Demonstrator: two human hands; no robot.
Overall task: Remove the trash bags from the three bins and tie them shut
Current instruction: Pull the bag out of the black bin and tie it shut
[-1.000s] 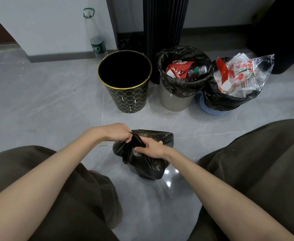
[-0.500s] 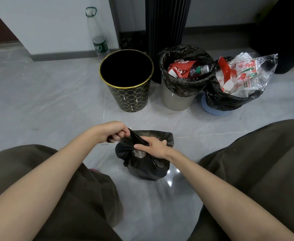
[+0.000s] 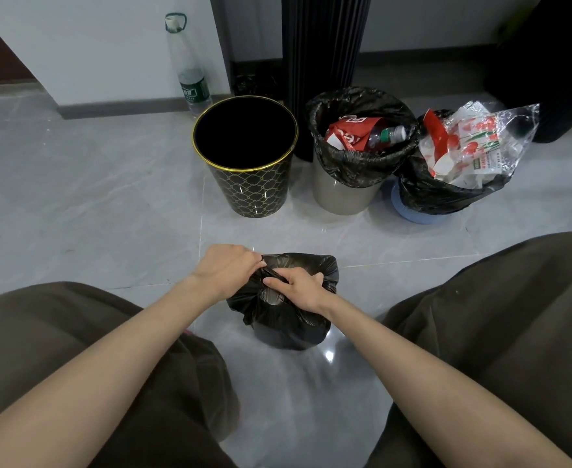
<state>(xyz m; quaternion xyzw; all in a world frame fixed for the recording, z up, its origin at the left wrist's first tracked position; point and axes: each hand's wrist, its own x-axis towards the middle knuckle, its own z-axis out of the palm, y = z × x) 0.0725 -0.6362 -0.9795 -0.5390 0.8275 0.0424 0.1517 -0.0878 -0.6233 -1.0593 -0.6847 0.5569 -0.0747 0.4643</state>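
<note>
Black trash bag (image 3: 289,327) held by its neck on the floor (image 3: 92,211), centre of the frame.
Open floor is seen to its left and up to the black-and-gold bin (image 3: 249,194); dark-trousered knees (image 3: 497,315) crowd both lower corners. The gathered neck is clamped by the curled left hand (image 3: 225,273) and right hand (image 3: 303,290), side by side.

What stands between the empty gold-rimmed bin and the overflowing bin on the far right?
The head view shows a grey bin there, lined with a black bag holding a red wrapper and a bottle.
</note>
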